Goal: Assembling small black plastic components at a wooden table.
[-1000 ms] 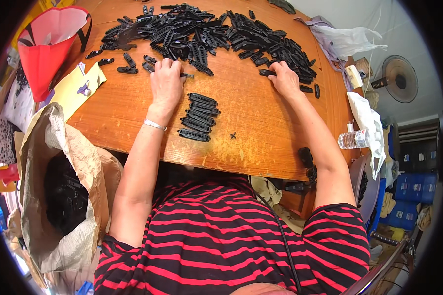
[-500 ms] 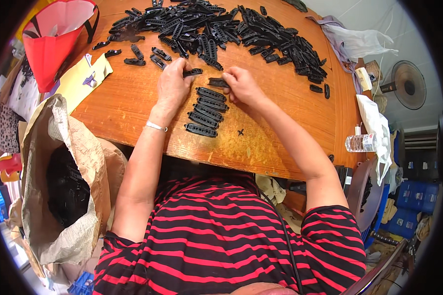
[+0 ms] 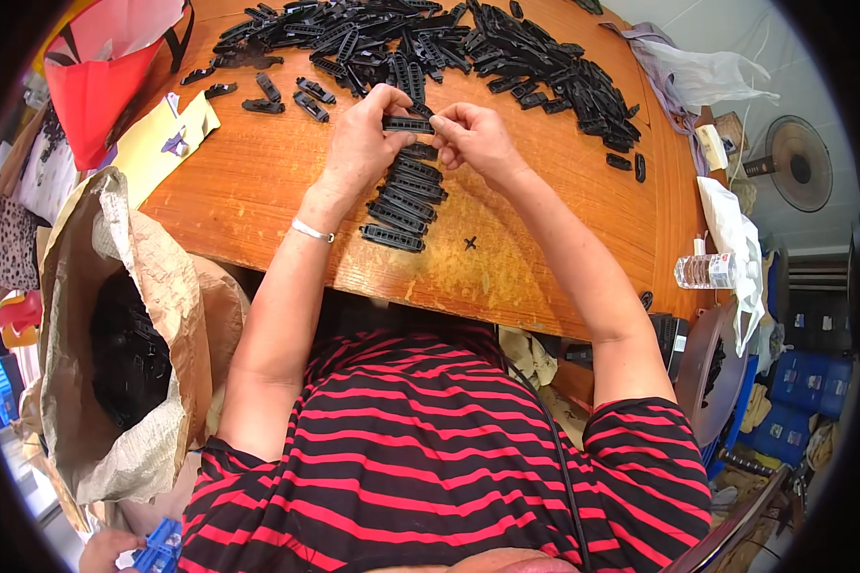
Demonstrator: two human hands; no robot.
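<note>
A black slotted plastic strip spans the space between my two hands over the far end of a row. My left hand is closed on its left end, thumb and fingers pinching. At its right end my right hand is closed, fingertips against the strip. Below them, several similar black strips lie side by side on the wooden table. The strip farthest along the row is partly hidden by my hands.
A large heap of black parts covers the table's far side. A small black cross-shaped piece lies right of the row. At left stands an open paper sack of black parts. Another person's hand shows at lower left.
My right hand has let go of its strip, now at the row's far end. My hands have come together on the strip that the left hand held. Another person's hand has appeared lower left.
</note>
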